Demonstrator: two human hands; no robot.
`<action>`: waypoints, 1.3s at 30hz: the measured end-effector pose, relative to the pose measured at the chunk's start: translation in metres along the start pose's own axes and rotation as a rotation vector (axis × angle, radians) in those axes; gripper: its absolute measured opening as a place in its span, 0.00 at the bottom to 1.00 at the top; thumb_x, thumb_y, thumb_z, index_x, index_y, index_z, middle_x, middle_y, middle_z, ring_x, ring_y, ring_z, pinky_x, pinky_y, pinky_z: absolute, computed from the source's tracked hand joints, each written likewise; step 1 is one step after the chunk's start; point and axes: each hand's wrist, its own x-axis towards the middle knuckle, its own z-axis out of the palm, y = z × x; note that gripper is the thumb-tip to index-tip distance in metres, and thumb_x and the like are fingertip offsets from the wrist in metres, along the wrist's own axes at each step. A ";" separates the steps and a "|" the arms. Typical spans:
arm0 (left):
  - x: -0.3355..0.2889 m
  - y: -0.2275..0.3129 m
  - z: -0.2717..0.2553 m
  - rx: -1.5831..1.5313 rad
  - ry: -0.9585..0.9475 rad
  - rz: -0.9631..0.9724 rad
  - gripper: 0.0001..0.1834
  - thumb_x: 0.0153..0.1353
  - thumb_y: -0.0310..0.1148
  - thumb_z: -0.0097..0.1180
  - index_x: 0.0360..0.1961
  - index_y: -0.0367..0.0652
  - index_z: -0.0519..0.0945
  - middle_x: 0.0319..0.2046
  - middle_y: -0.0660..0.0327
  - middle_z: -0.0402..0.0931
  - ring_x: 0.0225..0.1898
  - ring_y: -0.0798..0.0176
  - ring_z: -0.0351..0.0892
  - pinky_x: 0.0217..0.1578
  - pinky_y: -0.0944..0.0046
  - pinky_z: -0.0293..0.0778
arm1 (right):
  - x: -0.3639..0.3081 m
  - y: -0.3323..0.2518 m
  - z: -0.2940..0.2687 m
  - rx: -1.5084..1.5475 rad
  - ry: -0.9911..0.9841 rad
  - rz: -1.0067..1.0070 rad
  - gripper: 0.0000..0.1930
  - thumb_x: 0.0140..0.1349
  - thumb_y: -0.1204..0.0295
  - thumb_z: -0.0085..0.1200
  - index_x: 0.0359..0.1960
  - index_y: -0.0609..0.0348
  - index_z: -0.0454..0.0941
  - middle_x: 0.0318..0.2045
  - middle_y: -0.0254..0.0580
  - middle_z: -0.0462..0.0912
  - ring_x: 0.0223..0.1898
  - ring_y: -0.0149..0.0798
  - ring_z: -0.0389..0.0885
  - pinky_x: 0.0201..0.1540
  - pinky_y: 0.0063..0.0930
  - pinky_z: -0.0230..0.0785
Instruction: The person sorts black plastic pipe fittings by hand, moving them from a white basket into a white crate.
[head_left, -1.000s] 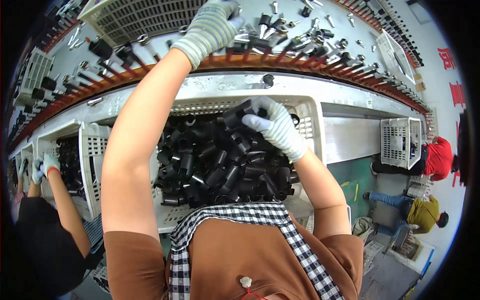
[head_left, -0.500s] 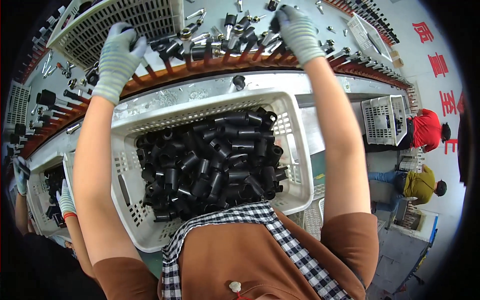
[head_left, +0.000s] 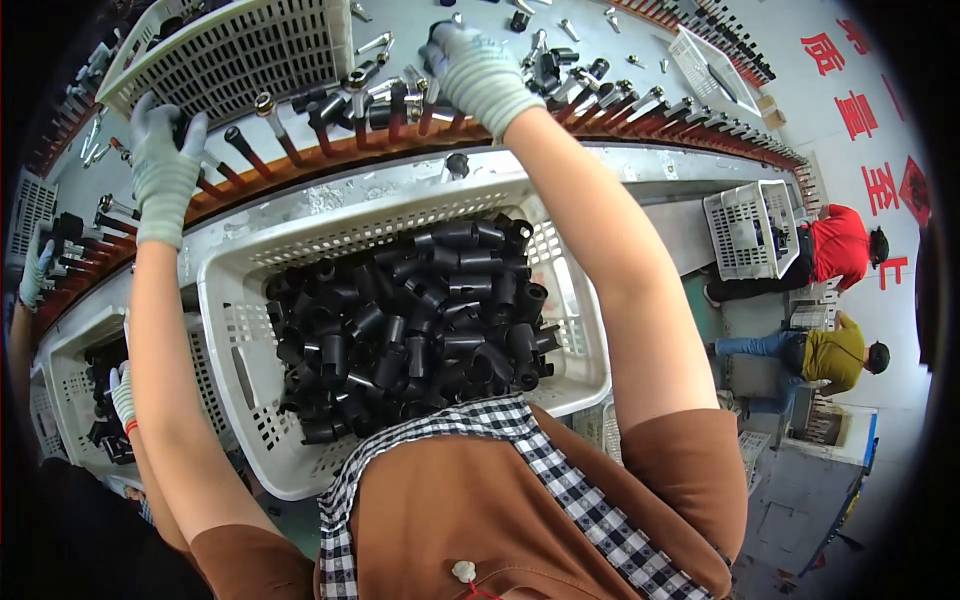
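My left hand (head_left: 165, 170), in a grey-and-pale striped glove, is over the rack at the left, beside a slatted basket. Its thumb and fingers curl round a small black tube piece (head_left: 181, 130), mostly hidden. Further right, my gloved right hand (head_left: 480, 80) reaches over the bench top, fingers closed on a dark piece (head_left: 437, 38) that looks like another black tube. Below my hands runs a row of upright ratchet-like tools (head_left: 270, 120) with reddish-brown lower ends. A white basket (head_left: 592, 340) in front of me holds many black tubes (head_left: 420, 320).
The slatted basket (head_left: 240, 60) stands on the bench at the back left. One black piece (head_left: 456, 165) sits on the bench ledge. A co-worker's gloved hand (head_left: 122, 395) is by another basket (head_left: 65, 375) at left. Two people (head_left: 840, 250) work at far right.
My left hand has moved left and down, away from the rack's middle. My right hand has swept left along the bench. The whole view has shifted slightly.
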 end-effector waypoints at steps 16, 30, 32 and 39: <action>-0.134 0.071 -0.029 -0.579 -0.032 -0.310 0.36 0.54 0.22 0.60 0.63 0.40 0.58 0.62 0.53 0.56 0.60 0.54 0.64 0.59 0.55 0.66 | 0.002 0.121 -0.038 -0.176 0.437 0.183 0.09 0.50 0.73 0.59 0.34 0.59 0.76 0.25 0.45 0.79 0.28 0.41 0.78 0.36 0.34 0.71; -0.152 0.086 -0.049 -0.634 -0.372 -0.140 0.10 0.56 0.25 0.57 0.41 0.39 0.79 0.35 0.54 0.79 0.39 0.57 0.80 0.42 0.62 0.73 | -0.043 0.030 -0.003 -0.072 0.669 -0.365 0.23 0.48 0.69 0.65 0.46 0.59 0.72 0.42 0.52 0.76 0.43 0.49 0.75 0.44 0.35 0.69; -0.163 0.090 -0.043 -0.615 -0.603 -0.132 0.10 0.54 0.27 0.58 0.39 0.41 0.79 0.35 0.53 0.79 0.40 0.50 0.79 0.43 0.58 0.73 | -0.091 0.027 0.003 0.290 0.234 -0.420 0.12 0.47 0.81 0.59 0.35 0.59 0.76 0.32 0.45 0.80 0.30 0.42 0.79 0.35 0.33 0.72; -0.189 0.104 -0.010 -0.308 -1.366 0.097 0.21 0.52 0.23 0.52 0.49 0.46 0.77 0.52 0.51 0.69 0.47 0.45 0.74 0.51 0.54 0.70 | -0.209 0.008 0.066 -0.117 -0.313 -0.285 0.19 0.55 0.72 0.51 0.50 0.49 0.73 0.39 0.47 0.79 0.39 0.52 0.78 0.45 0.43 0.72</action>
